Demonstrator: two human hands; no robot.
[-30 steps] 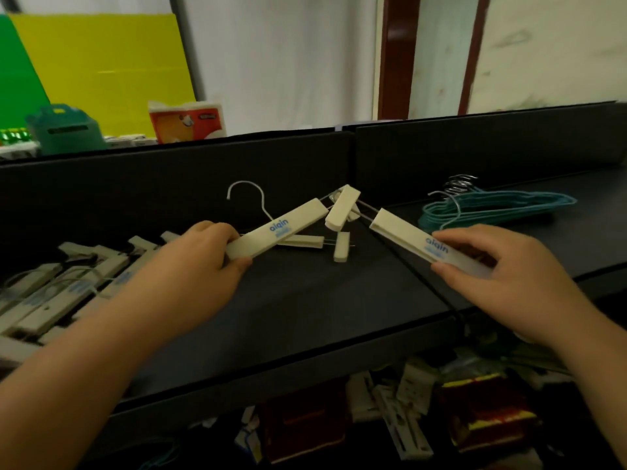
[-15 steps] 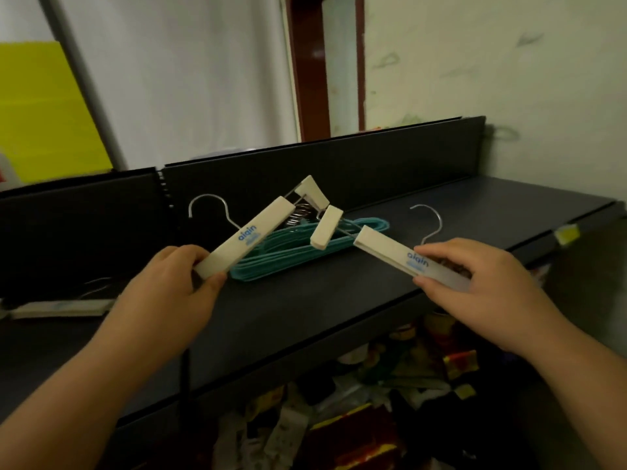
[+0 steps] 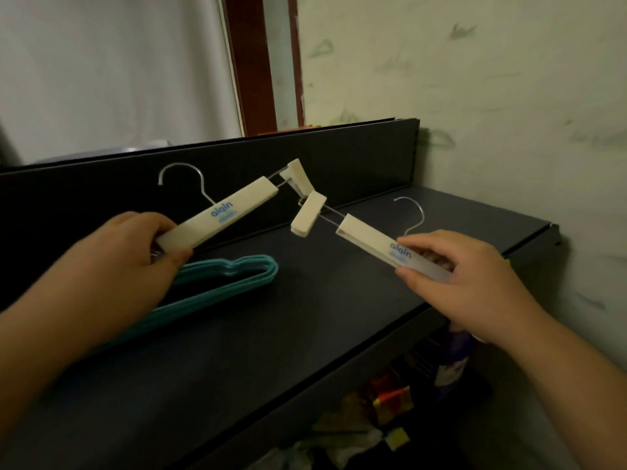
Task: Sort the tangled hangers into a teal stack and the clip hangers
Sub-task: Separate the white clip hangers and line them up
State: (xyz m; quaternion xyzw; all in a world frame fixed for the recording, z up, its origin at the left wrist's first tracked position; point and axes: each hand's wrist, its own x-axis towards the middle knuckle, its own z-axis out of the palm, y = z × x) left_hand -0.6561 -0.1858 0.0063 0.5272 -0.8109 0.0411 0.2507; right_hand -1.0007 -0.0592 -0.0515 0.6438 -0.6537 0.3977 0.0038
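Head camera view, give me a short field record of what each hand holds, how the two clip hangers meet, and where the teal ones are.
left hand: grips the cream plastic clip hanger with blue lettering, held above the shelf
right hand: grips a second cream clip hanger of the same kind
junction: the two hangers' end clips meet between the hands, apparently caught together
teal hanger stack: lies flat on the dark shelf, below the left hand
below shelf: blurred clutter, not identifiable
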